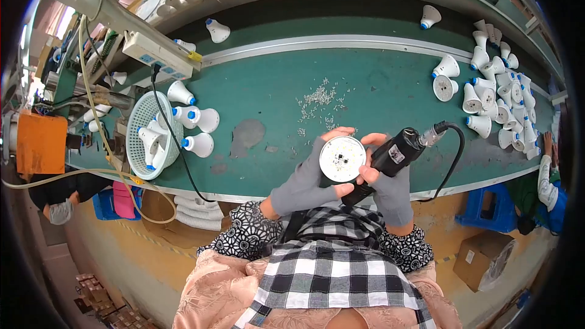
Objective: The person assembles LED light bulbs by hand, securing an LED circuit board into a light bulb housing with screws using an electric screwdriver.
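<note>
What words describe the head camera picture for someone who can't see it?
The left hand holds a round white LED bulb while the right hand holds a black corded power tool against it. White bulb housings lie around on the green bench.

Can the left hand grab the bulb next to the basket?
Probably not yet. The left hand is full, holding the round light, while the right hand holds the screwdriver. Nothing stands on the table between the left hand and that bulb by the basket.
</note>
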Available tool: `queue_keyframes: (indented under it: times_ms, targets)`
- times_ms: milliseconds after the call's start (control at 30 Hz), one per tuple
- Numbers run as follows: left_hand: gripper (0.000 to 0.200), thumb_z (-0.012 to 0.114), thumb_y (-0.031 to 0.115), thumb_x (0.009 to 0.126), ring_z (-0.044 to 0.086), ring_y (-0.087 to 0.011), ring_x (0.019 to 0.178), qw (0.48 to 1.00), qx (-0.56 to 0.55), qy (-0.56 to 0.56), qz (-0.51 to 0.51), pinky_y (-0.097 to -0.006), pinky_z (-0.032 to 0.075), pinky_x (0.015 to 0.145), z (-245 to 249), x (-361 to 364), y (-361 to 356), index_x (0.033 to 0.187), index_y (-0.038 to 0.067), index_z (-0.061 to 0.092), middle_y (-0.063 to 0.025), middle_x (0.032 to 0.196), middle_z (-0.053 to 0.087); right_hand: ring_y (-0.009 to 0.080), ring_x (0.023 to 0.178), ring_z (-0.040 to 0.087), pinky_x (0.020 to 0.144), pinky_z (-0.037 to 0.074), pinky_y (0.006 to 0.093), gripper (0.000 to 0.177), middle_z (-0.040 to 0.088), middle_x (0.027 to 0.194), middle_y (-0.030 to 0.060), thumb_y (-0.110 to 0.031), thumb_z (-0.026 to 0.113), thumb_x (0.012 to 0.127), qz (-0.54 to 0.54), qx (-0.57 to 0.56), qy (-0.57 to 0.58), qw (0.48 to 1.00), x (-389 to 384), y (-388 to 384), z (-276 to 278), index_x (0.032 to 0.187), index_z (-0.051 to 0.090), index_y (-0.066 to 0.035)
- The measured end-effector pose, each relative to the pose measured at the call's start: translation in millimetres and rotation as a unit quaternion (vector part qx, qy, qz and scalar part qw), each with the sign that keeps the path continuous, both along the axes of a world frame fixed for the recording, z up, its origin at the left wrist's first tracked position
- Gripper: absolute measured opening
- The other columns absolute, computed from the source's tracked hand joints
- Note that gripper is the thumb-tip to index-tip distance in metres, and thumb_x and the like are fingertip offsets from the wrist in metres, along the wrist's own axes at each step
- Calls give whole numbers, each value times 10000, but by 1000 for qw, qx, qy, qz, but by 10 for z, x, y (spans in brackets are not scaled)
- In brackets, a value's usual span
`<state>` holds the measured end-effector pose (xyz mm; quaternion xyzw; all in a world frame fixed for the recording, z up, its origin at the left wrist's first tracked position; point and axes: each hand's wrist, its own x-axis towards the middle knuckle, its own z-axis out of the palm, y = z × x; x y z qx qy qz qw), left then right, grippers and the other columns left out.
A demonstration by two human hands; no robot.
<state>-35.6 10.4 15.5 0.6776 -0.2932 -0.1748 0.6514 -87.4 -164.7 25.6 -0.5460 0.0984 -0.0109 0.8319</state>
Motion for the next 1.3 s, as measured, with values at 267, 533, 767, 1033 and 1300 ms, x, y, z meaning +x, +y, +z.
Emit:
queue_keyframes:
  times_ms: [267,533,767,1033,1300]
  targets:
    - [517,697,146,806,557,-156,1083,926,-84,354,101,-327,466,935,2,-253,-43,1260,34,476,-83,1153,571,94,626,589,564,469,220,377,574,738,12,-26,715,746,-3,-8,5,1000,-92,73,36,1094,571,-1]
    - [402,670,154,808,564,-194,1077,818,-208,511,166,-365,534,808,-136,-270,265,1179,71,539,-57,1107,570,181,684,510,749,432,358,234,501,772,50,-52,562,816,-248,3,-197,949,111,-229,100,1022,452,-66]
    - [502,711,101,749,603,-150,964,840,-141,477,218,-289,493,853,-251,-276,206,1216,-7,562,-69,1048,622,190,694,519,748,436,375,210,499,743,73,-91,576,827,-355,34,-189,915,542,-59,-123,1011,482,-53]
    - [490,708,104,740,602,-135,964,827,-117,505,218,-275,486,858,-291,-191,221,1197,-9,572,-57,1055,623,199,700,532,768,464,378,227,520,700,88,-79,591,827,-349,7,-156,924,777,-17,-290,1014,475,-25]
    - [479,714,129,739,593,-125,952,846,-87,481,213,-262,480,842,-279,-112,242,1189,31,582,-47,1055,623,205,712,528,777,453,375,232,521,709,83,-111,589,835,-350,-9,-128,928,807,-25,-313,1020,481,-20]
